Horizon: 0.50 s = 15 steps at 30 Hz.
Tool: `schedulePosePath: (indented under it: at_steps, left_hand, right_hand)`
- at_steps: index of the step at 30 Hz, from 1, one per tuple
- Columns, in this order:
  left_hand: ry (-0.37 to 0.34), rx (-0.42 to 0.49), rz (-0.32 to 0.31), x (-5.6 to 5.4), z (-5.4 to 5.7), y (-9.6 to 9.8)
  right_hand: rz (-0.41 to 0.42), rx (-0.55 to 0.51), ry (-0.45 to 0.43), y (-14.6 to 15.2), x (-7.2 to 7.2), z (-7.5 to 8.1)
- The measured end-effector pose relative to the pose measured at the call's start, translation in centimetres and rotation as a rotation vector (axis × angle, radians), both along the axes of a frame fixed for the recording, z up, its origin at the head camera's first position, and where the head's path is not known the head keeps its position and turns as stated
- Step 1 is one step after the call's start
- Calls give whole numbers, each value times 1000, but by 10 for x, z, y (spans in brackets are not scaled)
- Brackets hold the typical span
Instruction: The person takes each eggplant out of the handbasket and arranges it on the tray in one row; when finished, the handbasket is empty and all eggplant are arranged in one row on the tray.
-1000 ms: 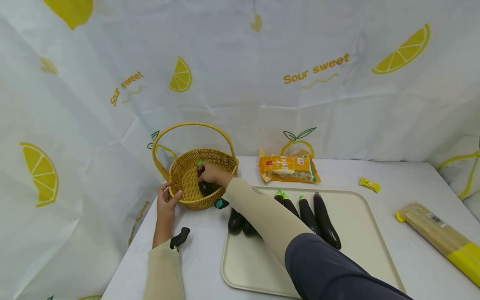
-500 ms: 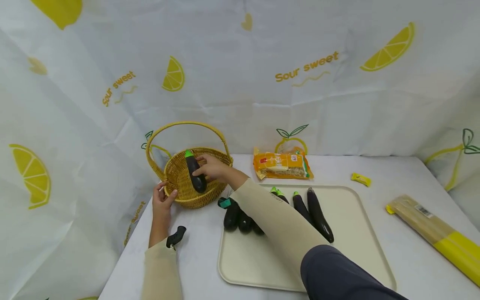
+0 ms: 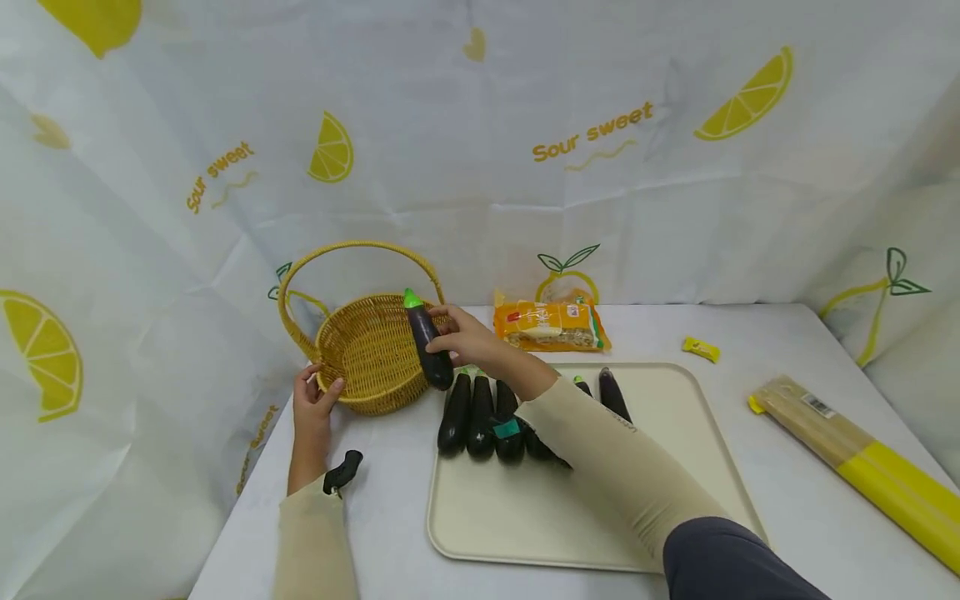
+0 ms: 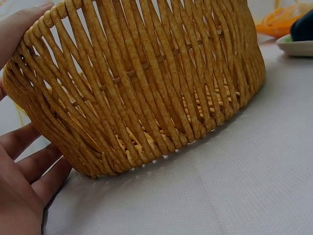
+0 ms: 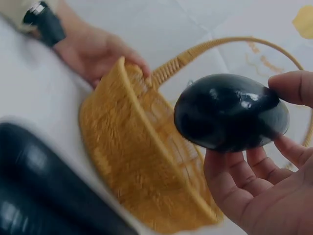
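My right hand (image 3: 476, 340) holds an eggplant (image 3: 427, 346) with a bright green stem end, raised above the right rim of the wicker basket (image 3: 371, 403). Thumb and fingertips pinch the glossy dark body, seen end-on in the right wrist view. At the basket's left side, my left hand (image 3: 310, 412) grips the rim, thumb on one side and fingers along the outer wall. The left wrist view has the woven wall filling most of the frame. No other eggplant shows inside the basket. Several eggplants (image 3: 453, 421) lie side by side on the beige tray (image 3: 547, 525), some hidden beneath my right forearm.
An orange food package (image 3: 551, 326) stands behind the tray. Further right are a small yellow packet (image 3: 701, 349) and a long yellow-ended noodle pack (image 3: 847, 454). The basket's tall handle (image 3: 356, 244) arches upward. A white printed cloth hangs behind the table.
My right hand has lifted the eggplant out of the basket and carried it rightward, toward the tray. My left hand keeps its hold on the rim. The head view has turned slightly right.
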State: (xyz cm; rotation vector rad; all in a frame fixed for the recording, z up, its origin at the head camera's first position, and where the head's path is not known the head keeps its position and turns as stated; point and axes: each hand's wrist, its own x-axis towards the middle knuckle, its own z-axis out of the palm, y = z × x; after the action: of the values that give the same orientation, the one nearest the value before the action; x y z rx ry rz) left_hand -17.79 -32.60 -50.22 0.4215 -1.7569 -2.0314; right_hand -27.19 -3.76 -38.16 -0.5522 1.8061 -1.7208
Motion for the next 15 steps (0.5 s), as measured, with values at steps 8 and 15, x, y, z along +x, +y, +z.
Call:
schedulePosePath:
  at_steps: [8,15]
  left_hand:
    - [-13,4,-15,1,-3,1]
    - [-30,-33,-25,0,0,-2]
  right_hand:
    - [-88,47,39,76,10,-21]
    - [-179,60,88,148,21,-33]
